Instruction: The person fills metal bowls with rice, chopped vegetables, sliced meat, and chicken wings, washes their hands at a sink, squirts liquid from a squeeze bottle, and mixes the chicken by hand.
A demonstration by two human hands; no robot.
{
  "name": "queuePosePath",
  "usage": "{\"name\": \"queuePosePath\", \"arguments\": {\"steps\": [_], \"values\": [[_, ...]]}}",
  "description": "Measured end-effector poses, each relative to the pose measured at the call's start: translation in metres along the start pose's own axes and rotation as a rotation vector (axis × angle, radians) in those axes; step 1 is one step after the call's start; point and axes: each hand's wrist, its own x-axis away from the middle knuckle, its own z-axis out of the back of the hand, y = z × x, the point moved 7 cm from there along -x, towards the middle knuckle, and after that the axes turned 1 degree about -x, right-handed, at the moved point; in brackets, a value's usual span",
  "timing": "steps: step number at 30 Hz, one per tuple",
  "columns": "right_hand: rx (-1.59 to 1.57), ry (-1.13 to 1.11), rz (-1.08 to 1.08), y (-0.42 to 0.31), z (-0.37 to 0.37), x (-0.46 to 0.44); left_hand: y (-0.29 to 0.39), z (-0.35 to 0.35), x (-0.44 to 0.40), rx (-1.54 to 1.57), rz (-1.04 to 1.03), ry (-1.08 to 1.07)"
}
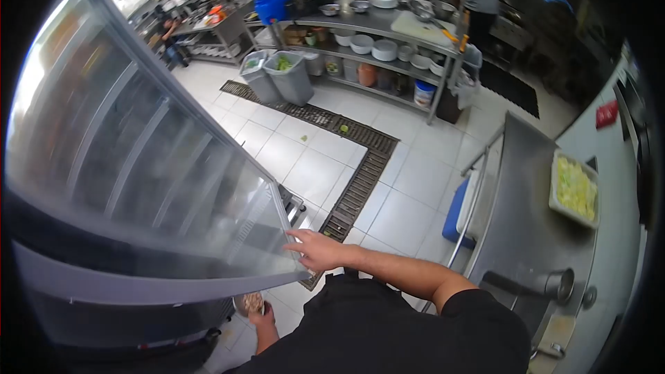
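Observation:
A large glass door with a metal frame stands at the left, and racks or shelves show dimly through its pane. My right hand reaches across my body to the door's lower corner, its fingers apart and touching the frame edge. Lower down, my left hand grips the rim of a round bowl. Light brown pieces of food lie in the bowl, which is partly hidden by the door.
A steel counter on the right bears a white tub of chopped pale greens and a metal pot. Grey bins and a shelved worktable stand ahead, beyond a floor drain grate. Other people are at the back.

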Motion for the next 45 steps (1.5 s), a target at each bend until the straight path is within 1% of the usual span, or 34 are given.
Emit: {"name": "queuePosePath", "arguments": {"steps": [1,4,5,6,8,11,13,14,15,16,17,18,19,20,21,22,23,25,26,29,30,31,32,33,34,35,36,37,39,40,41,44,45], "values": [[-0.015,-0.021,0.006,0.007,0.011,-0.011,0.017,0.025,-0.004,-0.258,-0.238,-0.134],[0.034,-0.127,-0.028,0.046,0.035,-0.041,0.019,0.083,0.022,-0.116,-0.205,0.069],[0.084,-0.09,0.019,0.057,0.049,-0.053,0.016,0.099,0.03,-0.087,-0.196,0.123],[0.077,-0.128,-0.004,0.075,0.058,-0.066,0.01,0.108,0.034,-0.064,-0.194,0.171],[0.071,-0.204,-0.051,0.126,0.078,-0.098,-0.01,0.109,0.043,-0.037,-0.171,0.239],[0.129,-0.224,-0.191,0.224,0.1,-0.144,-0.045,0.089,0.039,0.001,-0.097,0.29],[0.219,-0.214,-0.312,0.311,0.12,-0.16,-0.069,0.058,0.033,0.022,-0.022,0.282],[0.272,-0.202,-0.384,0.361,0.122,-0.153,-0.079,0.042,0.031,0.019,0.009,0.274],[0.292,-0.239,-0.458,0.413,0.122,-0.14,-0.088,0.022,0.027,0.023,0.042,0.254],[0.32,-0.264,-0.533,0.443,0.137,-0.133,-0.098,-0.001,0.019,0.027,0.079,0.22],[0.272,-0.292,-0.729,0.476,0.15,-0.11,-0.108,-0.027,0.009,0.022,0.118,0.176],[0.232,-0.213,-0.745,0.512,0.156,-0.082,-0.116,-0.058,-0.004,0.018,0.162,0.119],[0.319,-0.245,-0.832,0.57,0.15,-0.038,-0.122,-0.094,-0.017,0.015,0.209,0.051],[0.355,-0.342,-0.899,0.621,0.142,0.005,-0.129,-0.132,-0.033,0.008,0.254,-0.016],[0.391,-0.453,-0.928,0.626,0.152,0.033,-0.137,-0.166,-0.049,0.003,0.305,-0.053],[0.307,-0.606,-1.05,0.633,0.158,0.063,-0.143,-0.199,-0.067,0.0,0.382,-0.012],[0.417,-0.695,-0.982,0.67,0.149,0.103,-0.148,-0.234,-0.081,-0.003,0.459,0.026],[0.103,-0.77,-1.395,0.642,0.186,0.112,-0.157,-0.314,-0.107,-0.137,0.438,0.038],[-0.022,-0.705,-1.569,0.646,0.2,0.116,-0.162,-0.35,-0.116,-0.203,0.426,0.043],[-0.191,-0.59,-1.594,0.683,0.252,0.068,-0.194,-0.446,-0.173,-0.112,0.4,-0.147],[-0.131,-0.585,-1.59,0.717,0.259,0.058,-0.196,-0.462,-0.168,-0.115,0.387,-0.08],[-0.058,-0.558,-1.571,0.775,0.273,0.039,-0.208,-0.503,-0.172,-0.106,0.368,-0.038],[-0.042,-0.539,-1.545,0.801,0.289,0.002,-0.209,-0.535,-0.174,-0.109,0.348,0.014],[-0.023,-0.528,-1.525,0.824,0.314,-0.04,-0.213,-0.565,-0.176,0.002,0.383,0.005],[-0.097,-0.336,-1.451,0.824,0.348,-0.1,-0.216,-0.582,-0.183,-0.035,0.387,0.015],[0.311,-0.619,-0.983,0.865,0.358,-0.166,-0.219,-0.598,-0.194,-0.067,0.387,0.017],[0.382,-0.61,-0.971,0.878,0.382,-0.219,-0.22,-0.618,-0.206,-0.097,0.389,0.02],[0.458,-0.611,-0.962,0.89,0.407,-0.275,-0.216,-0.648,-0.2,-0.047,0.346,0.041],[0.423,-0.284,-0.742,0.9,0.445,-0.366,-0.22,-0.677,-0.215,0.113,0.37,0.056],[0.311,-0.19,-0.857,0.899,0.464,-0.412,-0.22,-0.692,-0.225,0.196,0.381,0.059],[0.199,-0.09,-0.964,0.884,0.483,-0.46,-0.217,-0.705,-0.232,0.153,0.39,0.093],[0.217,-0.145,-0.737,0.912,0.481,-0.584,-0.209,-0.732,-0.268,0.027,0.389,0.175],[0.238,-0.189,-0.731,0.929,0.478,-0.614,-0.205,-0.749,-0.272,-0.044,0.384,0.252]]}}
